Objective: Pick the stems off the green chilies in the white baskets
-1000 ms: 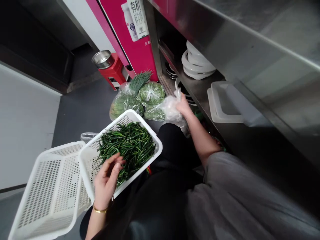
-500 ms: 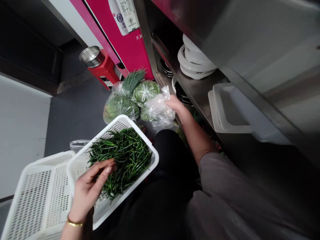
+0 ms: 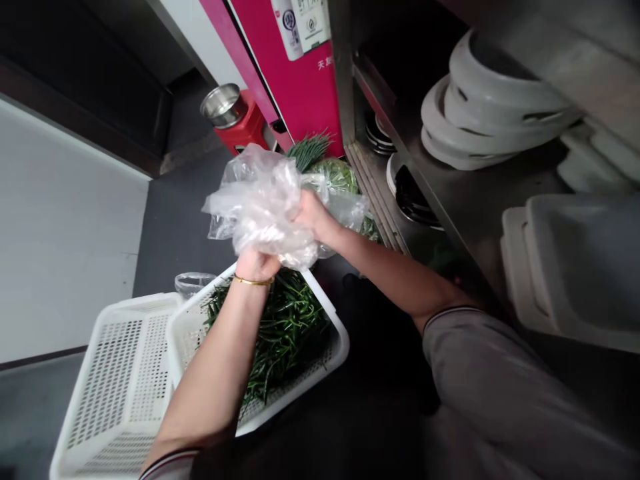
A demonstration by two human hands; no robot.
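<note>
A crumpled clear plastic bag [image 3: 265, 207] is bunched up between both my hands, above the far end of a white basket. My left hand [image 3: 257, 265] grips its near side from below, the fingers partly hidden by the plastic. On the right side my right hand [image 3: 314, 217] is closed on the same bag. Below, the white basket [image 3: 340, 340] holds a heap of long green chili peppers [image 3: 290, 327], partly covered by my left forearm. Whether the bag has anything inside cannot be made out.
Another white basket [image 3: 107, 373] stands at the left, beside a clear plastic container [image 3: 194, 283]. Bagged greens [image 3: 335, 175] and thin green stalks [image 3: 310, 150] lie beyond my hands. A metal pot [image 3: 223, 107] sits on a red stool. Steel shelving with white dishes [image 3: 490, 113] lines the right.
My left hand has left the peppers and reached forward to the plastic bag. The bag, held by my right hand, has moved left and spread out. The view has shifted left.
</note>
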